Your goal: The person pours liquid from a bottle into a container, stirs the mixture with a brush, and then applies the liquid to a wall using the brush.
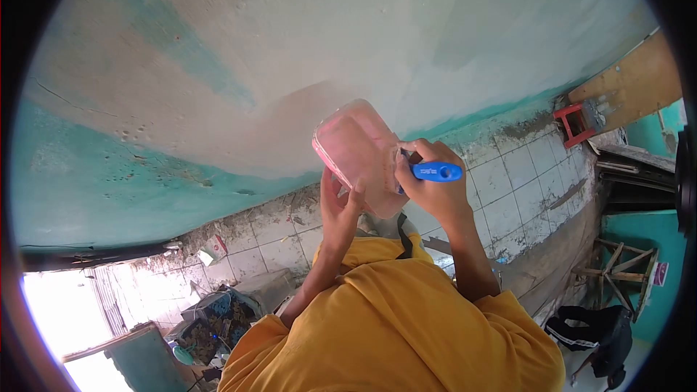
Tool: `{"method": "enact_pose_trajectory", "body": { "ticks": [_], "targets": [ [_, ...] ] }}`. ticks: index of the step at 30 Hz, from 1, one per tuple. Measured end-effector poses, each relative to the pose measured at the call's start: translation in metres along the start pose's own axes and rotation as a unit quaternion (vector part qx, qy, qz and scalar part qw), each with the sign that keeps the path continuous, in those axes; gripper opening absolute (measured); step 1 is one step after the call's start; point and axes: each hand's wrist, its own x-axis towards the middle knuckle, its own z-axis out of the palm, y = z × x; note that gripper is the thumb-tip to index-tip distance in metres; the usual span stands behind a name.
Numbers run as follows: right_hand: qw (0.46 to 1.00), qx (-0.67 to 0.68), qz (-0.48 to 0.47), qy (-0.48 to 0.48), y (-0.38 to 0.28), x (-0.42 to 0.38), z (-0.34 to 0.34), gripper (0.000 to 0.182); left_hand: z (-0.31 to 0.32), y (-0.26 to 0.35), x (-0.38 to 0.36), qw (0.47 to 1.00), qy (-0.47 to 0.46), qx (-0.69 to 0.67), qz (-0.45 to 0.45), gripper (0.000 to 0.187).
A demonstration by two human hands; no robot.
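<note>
My left hand (338, 202) grips the left side of a pink, see-through plastic container (353, 147), its thumb on the near edge. The container is tilted in front of the wall, and I cannot make out what is inside it. In my right hand (439, 192) is a paintbrush with a blue handle (437, 171), the fingers closed around it. The brush head is at the container's right side, mostly hidden by my fingers. Right behind both hands rises the wall (290, 51), coated pale over turquoise, with a darker patch near the container.
White floor tiles (501, 181) run along the wall's dirty base. A red stool (575, 125) stands at the right beside a wooden board (639, 87). Dark clothing (599, 337) and a wooden frame (617, 272) are at lower right. A patterned dark bundle (225, 316) lies lower left.
</note>
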Motion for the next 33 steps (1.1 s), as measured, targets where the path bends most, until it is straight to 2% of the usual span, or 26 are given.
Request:
{"method": "enact_pose_trajectory", "body": {
  "ticks": [5, 7, 8, 11, 13, 16, 17, 19, 21, 24, 29, 31, 33],
  "targets": [
    [0.999, 0.030, -0.007, 0.030, 0.004, 0.000, -0.011, 0.015, 0.000, -0.001, 0.001, 1.000, 0.014, -0.004, -0.003, 0.083],
    [0.979, 0.176, 0.084, 0.057, 0.008, -0.004, -0.010, 0.018, 0.000, 0.004, 0.001, 0.999, 0.012, -0.007, -0.044, 0.081],
    [0.969, 0.206, 0.135, 0.027, 0.008, -0.006, -0.018, 0.021, 0.001, 0.004, 0.000, 0.999, 0.012, -0.007, -0.042, 0.081],
    [0.939, 0.286, 0.175, 0.072, 0.027, -0.013, -0.011, 0.024, 0.001, 0.004, 0.000, 0.998, 0.003, 0.014, -0.057, 0.077],
    [0.935, 0.299, 0.173, 0.082, 0.036, -0.015, -0.005, 0.024, -0.001, 0.004, 0.001, 0.998, 0.004, 0.012, -0.063, 0.076],
    [0.899, 0.342, 0.249, 0.110, 0.046, -0.015, -0.001, 0.024, -0.001, 0.005, 0.001, 0.998, -0.002, -0.003, -0.062, 0.075],
    [0.900, 0.342, 0.246, 0.113, 0.047, -0.014, -0.001, 0.024, -0.001, 0.006, 0.001, 0.998, -0.004, -0.004, -0.059, 0.075],
    [0.859, 0.384, 0.309, 0.139, 0.046, -0.008, -0.004, 0.028, 0.000, 0.008, 0.000, 0.998, 0.003, 0.009, -0.060, 0.074],
    [0.850, 0.404, 0.299, 0.159, 0.059, -0.008, 0.002, 0.030, -0.001, 0.005, 0.000, 0.998, 0.004, 0.003, -0.061, 0.074],
    [0.725, 0.547, 0.382, 0.170, 0.085, -0.003, 0.012, 0.034, -0.003, -0.003, 0.005, 0.998, 0.001, -0.001, -0.061, 0.073],
    [0.719, 0.589, 0.304, 0.208, 0.087, 0.074, -0.006, 0.039, -0.002, -0.002, 0.011, 0.998, -0.002, 0.000, -0.066, 0.073],
    [0.741, 0.577, 0.223, 0.263, 0.079, 0.118, -0.022, 0.043, -0.001, 0.000, 0.010, 0.998, -0.008, -0.025, -0.059, 0.077],
    [0.734, 0.584, 0.188, 0.293, 0.063, 0.159, -0.035, 0.042, -0.003, 0.000, 0.009, 0.998, -0.016, -0.026, -0.061, 0.076]
  ]
}}
